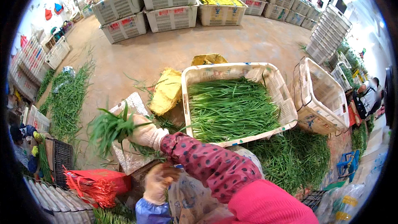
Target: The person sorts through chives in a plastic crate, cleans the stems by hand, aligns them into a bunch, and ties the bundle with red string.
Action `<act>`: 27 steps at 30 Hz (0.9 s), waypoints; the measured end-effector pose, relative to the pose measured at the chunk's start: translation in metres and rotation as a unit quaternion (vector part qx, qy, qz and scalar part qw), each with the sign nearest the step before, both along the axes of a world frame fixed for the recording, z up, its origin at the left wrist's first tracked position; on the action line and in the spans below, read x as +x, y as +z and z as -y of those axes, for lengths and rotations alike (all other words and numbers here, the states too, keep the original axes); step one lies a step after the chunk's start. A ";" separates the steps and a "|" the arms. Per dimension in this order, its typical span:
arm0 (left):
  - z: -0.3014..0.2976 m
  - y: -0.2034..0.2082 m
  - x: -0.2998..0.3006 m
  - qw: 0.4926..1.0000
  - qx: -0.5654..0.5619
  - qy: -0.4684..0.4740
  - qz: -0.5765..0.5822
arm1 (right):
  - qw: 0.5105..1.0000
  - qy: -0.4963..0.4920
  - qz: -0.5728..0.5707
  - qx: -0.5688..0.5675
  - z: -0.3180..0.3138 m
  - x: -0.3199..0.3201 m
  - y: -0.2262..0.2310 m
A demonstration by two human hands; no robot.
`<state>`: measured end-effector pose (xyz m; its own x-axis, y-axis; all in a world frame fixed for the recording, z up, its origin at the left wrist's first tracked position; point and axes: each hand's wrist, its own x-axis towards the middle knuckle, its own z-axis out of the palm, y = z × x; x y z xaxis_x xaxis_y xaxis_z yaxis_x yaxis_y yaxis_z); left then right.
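Observation:
My right hand [143, 132], in a pale glove below a dark pink polka-dot sleeve, reaches across to the left. It is closed round a bunch of garlic chives [108, 130], whose blurred green leaves fan out leftward over a speckled pale board [132, 161]. Lower down, my left hand [156, 184], gloved with a blue cuff, has half-bent, somewhat blurred fingers that look apart, with nothing visible in them. A white plastic crate [286, 95] stands beyond my right forearm, holding chives [234, 110] laid in rows.
Loose chives [290, 157] are heaped right of my arm. A yellow sack [166, 91] lies against the crate. Empty crates [325, 95] stand to the right; filled crates [172, 18] are stacked at the back. A red bag [99, 182] sits lower left, near a co-worker's yellow-gloved hands [36, 143].

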<state>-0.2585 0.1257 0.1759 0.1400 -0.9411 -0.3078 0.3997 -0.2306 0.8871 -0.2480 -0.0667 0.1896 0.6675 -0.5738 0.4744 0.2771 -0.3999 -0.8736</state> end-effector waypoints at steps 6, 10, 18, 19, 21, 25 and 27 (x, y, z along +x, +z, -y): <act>0.028 -0.018 -0.044 0.989 -0.122 0.006 -0.085 | 0.986 -0.117 0.029 0.117 -0.045 -0.089 0.045; 0.065 0.042 -0.096 0.908 -0.201 0.028 -0.366 | 0.871 -0.046 0.458 0.173 -0.068 -0.119 -0.003; 0.083 0.033 -0.138 0.856 0.012 -0.163 -0.490 | 0.976 -0.113 0.024 -0.186 -0.098 -0.295 0.046; 0.082 0.040 -0.141 0.907 0.033 -0.135 -0.399 | 0.979 -0.120 -0.012 -0.166 -0.109 -0.305 0.051; 0.093 0.044 -0.134 0.923 0.135 -0.163 -0.323 | 0.990 -0.046 -0.025 -0.131 -0.114 -0.337 0.047; 0.108 0.043 -0.161 0.960 0.074 -0.258 -0.078 | 0.878 -0.068 0.184 0.436 -0.146 -0.394 0.016; 0.105 0.048 -0.188 0.949 0.128 -0.281 -0.060 | 0.871 -0.126 0.107 0.462 -0.146 -0.396 -0.013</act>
<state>-0.4467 0.0208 0.2241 -0.4119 -0.7498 -0.5179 0.2452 -0.6385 0.7295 -0.6440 0.0797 0.1765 0.4174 -0.8928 -0.1692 0.4789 0.3744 -0.7940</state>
